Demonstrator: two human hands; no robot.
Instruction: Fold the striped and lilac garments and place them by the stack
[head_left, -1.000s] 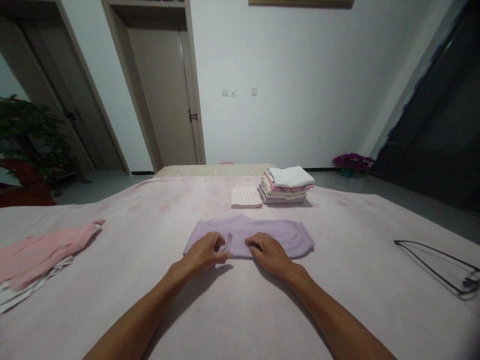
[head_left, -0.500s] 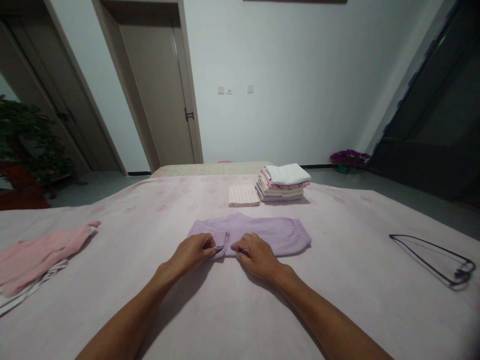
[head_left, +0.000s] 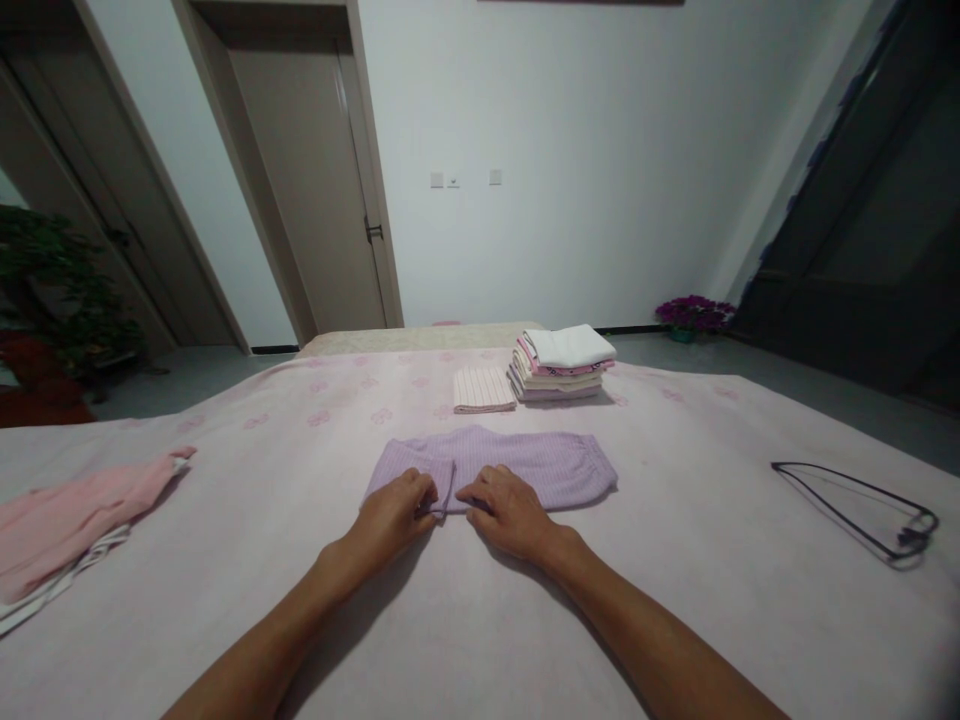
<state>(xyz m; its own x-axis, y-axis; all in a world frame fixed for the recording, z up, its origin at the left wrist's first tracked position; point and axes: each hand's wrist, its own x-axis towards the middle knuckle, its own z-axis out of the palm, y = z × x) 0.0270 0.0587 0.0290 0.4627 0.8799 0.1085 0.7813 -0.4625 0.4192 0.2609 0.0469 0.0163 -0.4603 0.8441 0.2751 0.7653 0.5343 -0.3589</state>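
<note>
A folded lilac ribbed garment (head_left: 525, 462) lies across the middle of a pink bedspread (head_left: 675, 560). Both my hands rest on its near edge, close together. My left hand (head_left: 396, 510) has its fingers curled, pinching the layered hem at the garment's left part. My right hand (head_left: 507, 509) presses down on the near edge just to the right, fingers bent over the cloth.
A stack of folded clothes (head_left: 561, 362) and a striped folded piece (head_left: 483, 388) sit at the far side. Pink and white clothes (head_left: 67, 520) lie at the left. Dark wire hangers (head_left: 862, 505) lie at the right. Beyond are doors, a plant and flowers.
My right hand has slid left along the garment's near edge until it is next to my left hand. The view has drifted slightly.
</note>
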